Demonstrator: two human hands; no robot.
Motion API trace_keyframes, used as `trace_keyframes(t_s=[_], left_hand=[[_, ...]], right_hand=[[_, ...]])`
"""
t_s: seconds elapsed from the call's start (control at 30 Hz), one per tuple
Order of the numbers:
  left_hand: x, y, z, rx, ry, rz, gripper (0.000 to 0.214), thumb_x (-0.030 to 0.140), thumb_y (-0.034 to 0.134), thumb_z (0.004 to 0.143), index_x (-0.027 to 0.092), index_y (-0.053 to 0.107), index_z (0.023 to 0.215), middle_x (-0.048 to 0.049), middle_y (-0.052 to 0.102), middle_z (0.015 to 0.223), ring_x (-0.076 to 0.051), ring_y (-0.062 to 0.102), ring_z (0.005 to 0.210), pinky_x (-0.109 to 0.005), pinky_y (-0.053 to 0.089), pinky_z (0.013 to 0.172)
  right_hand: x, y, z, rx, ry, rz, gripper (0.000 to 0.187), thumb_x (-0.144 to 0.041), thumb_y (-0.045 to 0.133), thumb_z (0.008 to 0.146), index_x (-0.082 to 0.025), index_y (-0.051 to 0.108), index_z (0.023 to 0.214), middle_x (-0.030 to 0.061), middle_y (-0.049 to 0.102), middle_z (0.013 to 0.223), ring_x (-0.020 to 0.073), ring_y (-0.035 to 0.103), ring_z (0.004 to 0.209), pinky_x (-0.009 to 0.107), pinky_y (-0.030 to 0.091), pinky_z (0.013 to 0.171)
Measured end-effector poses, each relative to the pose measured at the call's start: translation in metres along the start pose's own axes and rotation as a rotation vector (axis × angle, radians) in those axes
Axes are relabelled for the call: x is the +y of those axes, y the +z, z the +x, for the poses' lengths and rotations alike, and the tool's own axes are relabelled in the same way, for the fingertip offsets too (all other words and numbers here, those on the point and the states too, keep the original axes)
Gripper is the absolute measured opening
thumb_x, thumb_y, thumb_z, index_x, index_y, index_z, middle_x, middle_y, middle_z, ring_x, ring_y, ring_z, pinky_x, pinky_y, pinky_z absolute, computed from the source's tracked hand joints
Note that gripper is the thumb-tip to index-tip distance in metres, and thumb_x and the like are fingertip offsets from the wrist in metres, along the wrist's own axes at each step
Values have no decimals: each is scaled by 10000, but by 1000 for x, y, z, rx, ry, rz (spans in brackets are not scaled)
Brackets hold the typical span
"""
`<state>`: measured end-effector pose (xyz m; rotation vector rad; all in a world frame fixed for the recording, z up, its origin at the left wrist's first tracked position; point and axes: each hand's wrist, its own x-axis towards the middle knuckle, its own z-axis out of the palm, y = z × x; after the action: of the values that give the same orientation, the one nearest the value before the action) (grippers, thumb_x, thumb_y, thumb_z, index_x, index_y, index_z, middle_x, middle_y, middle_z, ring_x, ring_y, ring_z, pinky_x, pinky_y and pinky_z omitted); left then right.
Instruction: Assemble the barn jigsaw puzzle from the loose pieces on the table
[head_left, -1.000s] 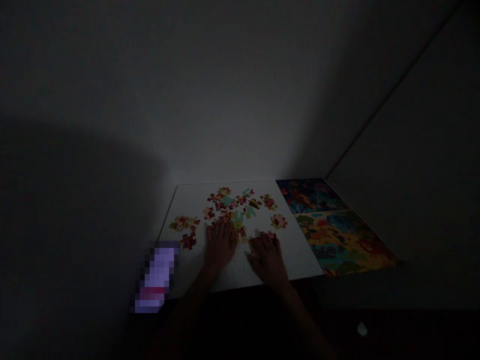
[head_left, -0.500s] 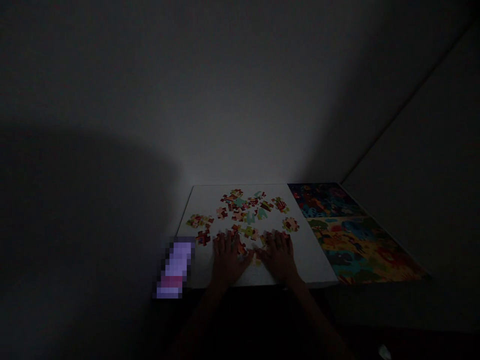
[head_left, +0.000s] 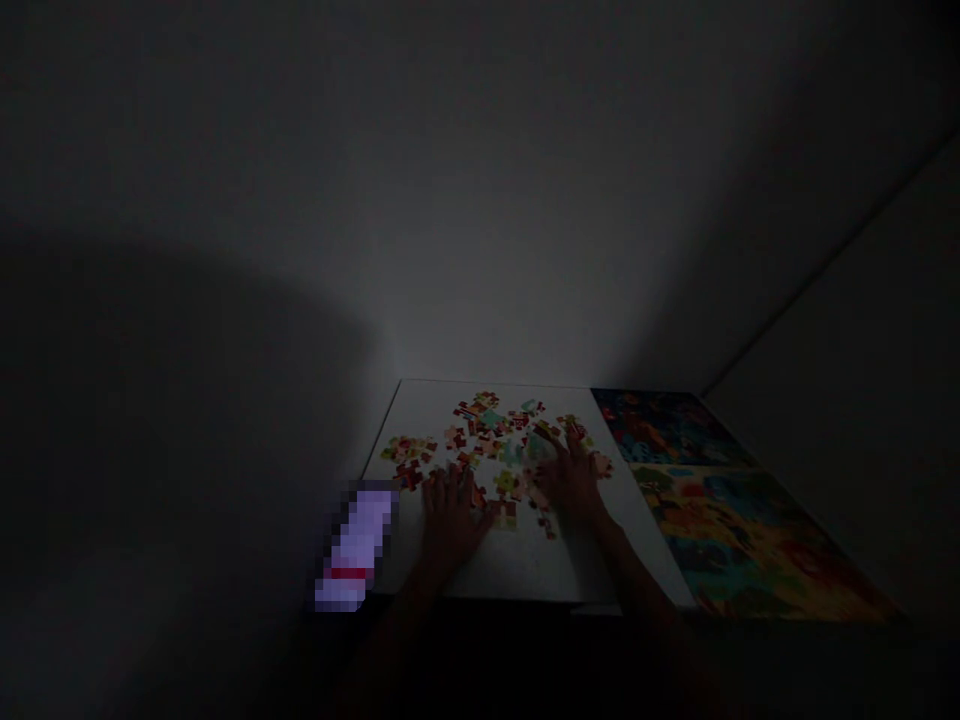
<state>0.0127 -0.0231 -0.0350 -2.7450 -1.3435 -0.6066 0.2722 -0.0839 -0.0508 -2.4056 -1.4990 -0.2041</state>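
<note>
Loose jigsaw puzzle pieces (head_left: pixel 486 440) in red, green, cream and teal lie scattered over a white tabletop (head_left: pixel 480 565). My left hand (head_left: pixel 452 515) rests flat among the nearer pieces, fingers spread, covering some of them. Just right of its thumb is a piece with a red and cream pattern (head_left: pixel 504 515). My right hand (head_left: pixel 574 480) reaches over the right part of the scatter with its fingers apart, the tips near a teal piece (head_left: pixel 538 440). What lies under both palms is hidden, and the light is dim.
Two colourful animal pictures, a dark blue one (head_left: pixel 660 425) and a yellow-green one (head_left: pixel 750 540), lie along the table's right side. A lit, pixelated phone-like object (head_left: pixel 360 545) is at the left edge. A pale wall (head_left: pixel 487 250) rises behind the table.
My right hand has moved forward and to the right across the pieces, uncovering some near the front. My left hand stays nearly in place. The view has shifted slightly.
</note>
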Motion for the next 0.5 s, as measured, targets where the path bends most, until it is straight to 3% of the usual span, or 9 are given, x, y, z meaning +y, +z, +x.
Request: trace_keyframes(t_s=[0.1,0.2,0.33,0.5], left_hand=[[-4,6,15,-25,7,30,663,533,491,902,139,471,1436,-202,417,1499,-408,348,1402,-611,256,1131],[-5,10,27,-44,-24,55,679,548,480,901,129,470,1435,-203,416,1500,-407,333,1410,-606,233,1142],[-4,13,34,-47,-52,81,658,525,450,921,131,451,1448,-202,389,1518,-398,327,1416,-598,224,1147],[-4,10,33,-60,-63,80,621,470,417,944,119,434,1456,-202,396,1515,-376,339,1415,-597,218,1153]], right_hand=[[34,-8,26,-45,107,-29,598,-471,306,976,-247,291,1531,107,307,1583,303,276,1444,544,242,1122],[56,-9,41,-128,96,-63,606,-473,339,969,-244,304,1529,110,365,1555,287,320,1423,495,253,1131],[57,-7,43,-119,76,-89,620,-499,319,977,-241,279,1539,108,370,1553,278,329,1419,473,240,1141],[45,-9,23,-110,163,-121,630,-505,281,987,-212,268,1545,123,339,1567,303,313,1429,502,211,1149]])
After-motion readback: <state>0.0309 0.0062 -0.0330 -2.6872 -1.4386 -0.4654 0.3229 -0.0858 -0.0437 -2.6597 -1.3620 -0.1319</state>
